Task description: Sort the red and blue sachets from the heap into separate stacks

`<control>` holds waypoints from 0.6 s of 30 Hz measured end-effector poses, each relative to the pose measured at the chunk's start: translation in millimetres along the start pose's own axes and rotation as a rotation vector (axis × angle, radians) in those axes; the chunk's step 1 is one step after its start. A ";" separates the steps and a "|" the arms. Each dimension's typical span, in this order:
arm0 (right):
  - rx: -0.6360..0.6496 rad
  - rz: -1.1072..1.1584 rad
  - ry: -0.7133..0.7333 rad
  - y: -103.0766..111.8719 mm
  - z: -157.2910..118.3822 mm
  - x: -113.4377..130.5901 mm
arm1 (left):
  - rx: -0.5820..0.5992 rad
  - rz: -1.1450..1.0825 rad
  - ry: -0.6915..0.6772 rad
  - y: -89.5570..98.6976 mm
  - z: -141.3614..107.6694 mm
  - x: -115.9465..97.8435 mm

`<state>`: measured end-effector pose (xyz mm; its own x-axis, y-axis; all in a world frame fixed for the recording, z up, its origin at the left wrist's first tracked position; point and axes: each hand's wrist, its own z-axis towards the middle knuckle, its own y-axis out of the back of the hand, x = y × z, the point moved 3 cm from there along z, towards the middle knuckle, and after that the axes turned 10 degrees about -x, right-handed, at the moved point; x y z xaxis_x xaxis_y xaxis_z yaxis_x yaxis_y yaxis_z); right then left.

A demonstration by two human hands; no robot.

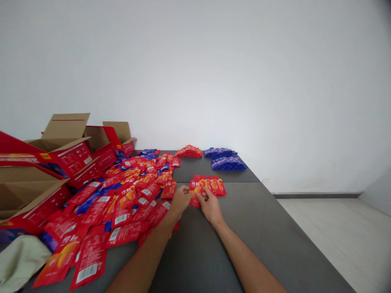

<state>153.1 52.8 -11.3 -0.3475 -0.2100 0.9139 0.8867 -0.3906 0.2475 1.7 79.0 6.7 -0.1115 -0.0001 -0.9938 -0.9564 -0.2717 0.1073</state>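
Across the matte grey tabletop (244, 228), left fingers (185, 190) and right fingers (205, 196) pinch a glossy, flat red pouch (195, 184) beside overlapping pouches (218, 186); moving room stretches toward the straight right edge (291, 219).

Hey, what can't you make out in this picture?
From the head view:
Flat red rectangular pouch: sides partly covered by left hand and right hand.
Scattered red pouches: fine print too small.
Nearest open red cardboard box: cut off by left edge.
Crumpled cream cloth: cut off by left edge.
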 end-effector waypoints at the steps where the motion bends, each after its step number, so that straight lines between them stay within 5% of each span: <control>1: -0.007 -0.034 0.035 2.8 2.5 -0.2 | 0.011 0.020 -0.017 -0.4 3.9 0.9; 6: -0.126 -0.437 0.320 29.6 20.3 -2.6 | -0.137 0.244 -0.033 -4.6 39.2 9.9; 11: 0.020 -0.818 0.202 43.9 29.4 -25.2 | -0.061 0.649 -0.219 -19.5 56.7 12.9; 18: 0.180 -0.909 0.154 34.5 26.7 -35.5 | 0.035 0.862 -0.465 -30.4 41.8 11.5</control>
<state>204.2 70.8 -26.6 -0.9552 -0.0138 0.2955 0.2842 -0.3210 0.9034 18.2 127.5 -6.7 -0.8639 0.1966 -0.4637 -0.5036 -0.3275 0.7995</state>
